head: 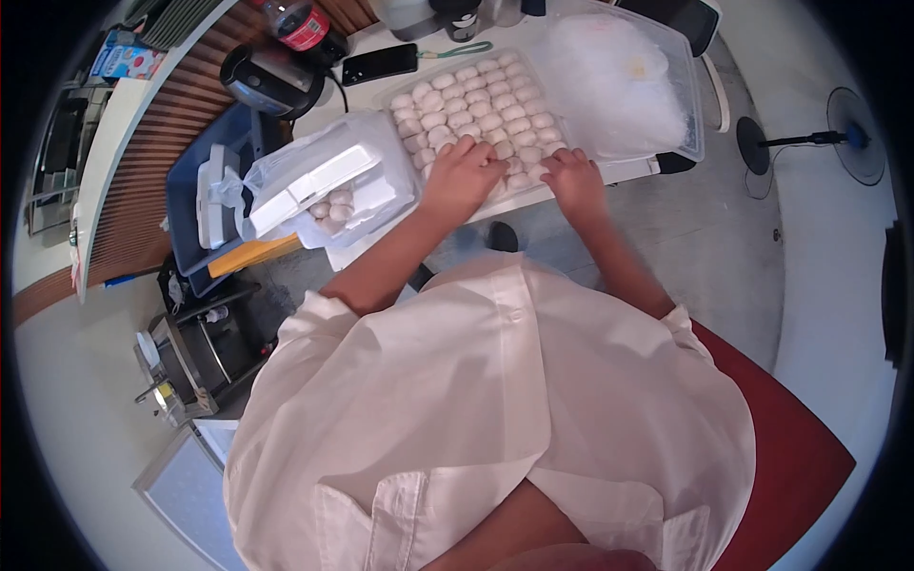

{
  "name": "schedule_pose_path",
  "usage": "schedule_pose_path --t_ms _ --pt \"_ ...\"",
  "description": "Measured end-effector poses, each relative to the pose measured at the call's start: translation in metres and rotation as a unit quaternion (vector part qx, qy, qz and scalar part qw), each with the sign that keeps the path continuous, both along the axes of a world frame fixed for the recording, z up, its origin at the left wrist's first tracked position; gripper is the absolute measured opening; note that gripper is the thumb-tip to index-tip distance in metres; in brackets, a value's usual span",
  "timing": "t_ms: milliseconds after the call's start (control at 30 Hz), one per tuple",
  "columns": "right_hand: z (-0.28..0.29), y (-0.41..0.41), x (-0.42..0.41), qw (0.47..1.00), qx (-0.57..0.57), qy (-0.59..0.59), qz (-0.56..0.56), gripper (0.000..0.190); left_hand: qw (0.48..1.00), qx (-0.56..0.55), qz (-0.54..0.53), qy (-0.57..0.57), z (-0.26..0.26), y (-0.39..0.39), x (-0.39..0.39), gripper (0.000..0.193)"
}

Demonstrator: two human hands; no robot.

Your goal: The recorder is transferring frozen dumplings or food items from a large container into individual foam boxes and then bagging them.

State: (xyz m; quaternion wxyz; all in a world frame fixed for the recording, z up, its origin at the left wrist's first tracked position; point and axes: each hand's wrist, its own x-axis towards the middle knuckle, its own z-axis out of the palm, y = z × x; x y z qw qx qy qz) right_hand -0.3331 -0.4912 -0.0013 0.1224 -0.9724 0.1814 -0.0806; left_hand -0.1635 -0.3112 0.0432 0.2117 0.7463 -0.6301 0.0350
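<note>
A shallow translucent tray (391, 107) full of rows of round pale balls (493, 107), which look like dough, lies on the white table. My left hand (463, 175) reaches over its near edge, fingers bent down among the balls. To the right, my right hand (575, 182) has its fingertips against balls at the tray's near right corner. The fingers hide whether either hand grips a ball. Left of the tray, a white foam box (321, 187) sits in a thin plastic bag (396, 153), its lid partly raised. Several similar balls (334, 208) lie inside it.
A large clear plastic bin (689, 135) with a white plastic bag (614, 78) stands right of the tray. Behind are a phone (380, 64), an electric kettle (275, 82) and a cola bottle (307, 32). A blue crate (214, 135) is at left, a fan (853, 135) at right.
</note>
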Motion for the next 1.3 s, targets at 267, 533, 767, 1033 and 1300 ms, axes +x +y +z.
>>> schedule_pose_path --t_ms 267,533,767,1033,1300 --pt "-0.004 0.005 0.018 0.999 0.041 0.010 -0.001 0.015 0.935 -0.038 0.166 0.312 0.097 0.135 0.092 0.016" --pt "0.051 0.053 0.067 0.994 -0.043 0.065 -0.082 0.011 0.929 0.214 0.152 0.262 0.091 0.223 0.125 0.021" --pt "0.138 0.166 0.130 0.931 0.246 -0.183 0.199 0.010 0.965 0.080 0.226 0.105 0.087 0.212 0.105 0.061" --pt "-0.029 0.234 0.250 0.979 0.153 -0.096 0.091 0.048 0.953 0.052 0.259 0.145 0.077 0.205 0.135 0.061" --pt "0.013 0.248 0.275 0.965 0.253 0.061 0.007 0.042 0.943 0.085 0.257 0.191 0.062 0.207 0.149 0.059"
